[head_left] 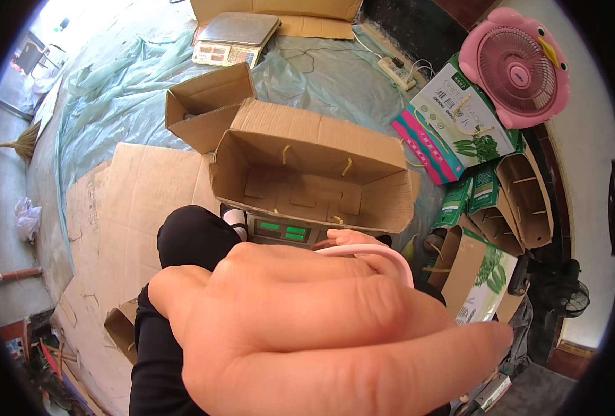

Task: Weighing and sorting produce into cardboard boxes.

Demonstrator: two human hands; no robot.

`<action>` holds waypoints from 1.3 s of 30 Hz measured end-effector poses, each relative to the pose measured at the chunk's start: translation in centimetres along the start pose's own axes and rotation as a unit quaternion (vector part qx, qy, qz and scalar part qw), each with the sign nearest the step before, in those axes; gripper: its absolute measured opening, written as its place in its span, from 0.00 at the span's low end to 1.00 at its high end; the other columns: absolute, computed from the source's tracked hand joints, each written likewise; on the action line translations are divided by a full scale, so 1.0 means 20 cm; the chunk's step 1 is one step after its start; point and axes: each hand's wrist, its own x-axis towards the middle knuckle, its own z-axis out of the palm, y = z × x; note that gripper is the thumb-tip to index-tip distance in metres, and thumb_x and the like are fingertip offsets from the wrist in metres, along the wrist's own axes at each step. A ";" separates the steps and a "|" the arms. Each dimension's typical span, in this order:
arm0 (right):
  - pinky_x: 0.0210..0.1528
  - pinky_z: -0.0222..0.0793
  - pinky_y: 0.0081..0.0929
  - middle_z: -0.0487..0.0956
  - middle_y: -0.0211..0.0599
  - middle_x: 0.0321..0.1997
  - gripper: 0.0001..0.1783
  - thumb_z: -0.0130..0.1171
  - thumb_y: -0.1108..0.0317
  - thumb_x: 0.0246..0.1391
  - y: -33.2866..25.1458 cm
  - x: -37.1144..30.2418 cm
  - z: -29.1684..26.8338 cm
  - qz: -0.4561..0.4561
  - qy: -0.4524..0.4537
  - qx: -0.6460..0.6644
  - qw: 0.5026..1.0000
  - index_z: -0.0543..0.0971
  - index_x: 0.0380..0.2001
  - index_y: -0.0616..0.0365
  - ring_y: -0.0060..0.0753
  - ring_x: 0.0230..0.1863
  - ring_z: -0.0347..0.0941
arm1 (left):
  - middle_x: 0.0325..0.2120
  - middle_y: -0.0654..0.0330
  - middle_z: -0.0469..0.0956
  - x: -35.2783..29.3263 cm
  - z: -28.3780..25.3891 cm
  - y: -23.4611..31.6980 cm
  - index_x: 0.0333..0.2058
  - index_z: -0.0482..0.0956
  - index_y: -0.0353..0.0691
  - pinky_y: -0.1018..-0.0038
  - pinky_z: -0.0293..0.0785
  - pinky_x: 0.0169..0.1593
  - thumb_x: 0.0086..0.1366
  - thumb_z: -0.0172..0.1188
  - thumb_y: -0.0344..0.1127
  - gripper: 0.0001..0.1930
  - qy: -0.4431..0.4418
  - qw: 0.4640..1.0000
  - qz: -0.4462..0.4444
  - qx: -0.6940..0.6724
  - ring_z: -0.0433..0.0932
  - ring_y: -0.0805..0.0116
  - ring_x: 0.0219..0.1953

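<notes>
My left hand [307, 319] fills the lower middle, very near the camera, back of the hand up. Its fingers are bent and point right; the fingertips are mostly hidden, so what they grip cannot be made out. Just beyond it, partly covered, my right hand [352, 237] shows a few fingers. A curved pink band [394, 255] crosses at the right hand; whether it is worn or held is unclear. Past both hands, an open cardboard box [335, 128] with yellow cord handles lies over a scale [280, 230] whose green displays glow.
Behind the box stand a smaller carton [214, 104] and another scale [241, 31]. Printed cartons [453, 104], a pink fan [515, 66] and a power strip [396, 73] line the right. Flattened cardboard [148, 187] and plastic sheeting [120, 90] cover the floor. A broom [23, 143] leans left.
</notes>
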 end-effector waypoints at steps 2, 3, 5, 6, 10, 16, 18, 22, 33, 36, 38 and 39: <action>0.56 0.63 0.42 0.66 0.50 0.53 0.36 0.68 0.73 0.38 -0.04 0.02 0.01 -0.055 0.004 -0.062 0.997 0.64 0.52 0.64 0.52 0.55 0.65 | 0.37 0.36 0.76 0.00 -0.01 -0.02 0.48 0.63 0.13 0.81 0.72 0.21 0.65 0.52 0.48 0.33 0.013 1.000 -0.003 0.000 0.82 0.59 0.28; 0.55 0.64 0.43 0.67 0.50 0.53 0.35 0.68 0.73 0.38 -0.05 0.04 0.01 -0.111 0.005 -0.123 0.986 0.65 0.52 0.64 0.53 0.55 0.65 | 0.36 0.36 0.76 -0.01 -0.01 -0.03 0.48 0.63 0.13 0.81 0.72 0.22 0.65 0.52 0.48 0.33 0.020 1.000 -0.005 0.001 0.82 0.59 0.28; 0.55 0.63 0.44 0.67 0.50 0.53 0.34 0.68 0.73 0.39 -0.05 0.09 0.02 -0.197 0.012 -0.127 0.972 0.65 0.51 0.64 0.54 0.55 0.65 | 0.36 0.37 0.76 -0.01 -0.01 -0.03 0.47 0.64 0.13 0.80 0.72 0.22 0.65 0.52 0.48 0.32 0.033 0.999 -0.013 0.007 0.82 0.59 0.28; 0.55 0.63 0.44 0.67 0.50 0.53 0.34 0.68 0.73 0.39 -0.06 0.08 0.03 -0.196 0.010 -0.124 0.973 0.65 0.51 0.64 0.54 0.55 0.65 | 0.36 0.37 0.76 -0.01 -0.01 -0.03 0.47 0.64 0.13 0.79 0.73 0.22 0.65 0.52 0.48 0.32 0.041 0.999 -0.019 0.011 0.81 0.59 0.28; 0.55 0.64 0.44 0.67 0.50 0.52 0.33 0.68 0.73 0.38 -0.10 0.04 0.04 -0.169 0.022 -0.088 0.982 0.66 0.50 0.64 0.54 0.55 0.65 | 0.35 0.37 0.76 0.00 0.03 -0.01 0.46 0.65 0.14 0.78 0.73 0.23 0.65 0.53 0.47 0.31 0.066 0.997 -0.035 0.029 0.81 0.59 0.28; 0.55 0.64 0.44 0.67 0.51 0.52 0.30 0.67 0.71 0.42 -0.09 0.01 0.03 0.016 0.014 -0.057 0.998 0.66 0.49 0.64 0.54 0.54 0.66 | 0.34 0.38 0.76 0.00 0.07 0.02 0.44 0.67 0.15 0.76 0.74 0.25 0.65 0.53 0.47 0.29 0.099 0.993 -0.052 0.047 0.81 0.59 0.28; 0.55 0.64 0.44 0.67 0.50 0.52 0.31 0.67 0.71 0.41 -0.12 0.04 0.04 -0.125 0.018 -0.100 0.987 0.66 0.49 0.64 0.54 0.54 0.66 | 0.33 0.39 0.76 0.00 0.08 0.03 0.44 0.68 0.16 0.75 0.75 0.25 0.65 0.54 0.46 0.29 0.109 0.991 -0.058 0.053 0.81 0.59 0.28; 0.55 0.64 0.44 0.67 0.50 0.52 0.32 0.68 0.71 0.40 -0.11 0.02 0.03 -0.045 0.013 -0.077 0.996 0.66 0.49 0.64 0.54 0.54 0.66 | 0.33 0.39 0.76 0.01 0.11 0.04 0.43 0.69 0.17 0.73 0.75 0.26 0.64 0.54 0.46 0.28 0.132 0.986 -0.070 0.069 0.81 0.59 0.28; 0.55 0.64 0.44 0.67 0.49 0.52 0.33 0.68 0.73 0.39 -0.06 0.06 0.02 -0.170 0.008 -0.116 0.979 0.65 0.50 0.63 0.54 0.55 0.66 | 0.30 0.41 0.77 0.03 0.16 0.08 0.40 0.72 0.19 0.69 0.77 0.29 0.64 0.55 0.45 0.25 0.189 0.971 -0.100 0.103 0.80 0.59 0.28; 0.55 0.64 0.44 0.67 0.49 0.53 0.33 0.68 0.73 0.39 -0.06 0.05 0.02 -0.174 0.001 -0.119 0.977 0.65 0.50 0.63 0.54 0.55 0.66 | 0.30 0.41 0.77 0.03 0.17 0.10 0.39 0.73 0.20 0.68 0.78 0.30 0.64 0.56 0.44 0.24 0.205 0.966 -0.107 0.114 0.80 0.59 0.28; 0.55 0.64 0.44 0.67 0.49 0.53 0.34 0.68 0.74 0.39 -0.06 0.05 0.02 -0.177 -0.005 -0.120 0.977 0.65 0.51 0.63 0.54 0.55 0.66 | 0.29 0.42 0.77 0.02 0.20 0.13 0.39 0.74 0.20 0.67 0.78 0.30 0.64 0.56 0.44 0.24 0.216 0.962 -0.113 0.122 0.80 0.59 0.27; 0.55 0.64 0.44 0.67 0.49 0.53 0.34 0.68 0.74 0.39 -0.05 0.04 0.02 -0.177 -0.009 -0.120 0.977 0.65 0.51 0.63 0.54 0.55 0.66 | 0.29 0.42 0.77 0.02 0.22 0.14 0.38 0.74 0.20 0.67 0.78 0.30 0.64 0.56 0.44 0.23 0.222 0.960 -0.116 0.126 0.80 0.59 0.27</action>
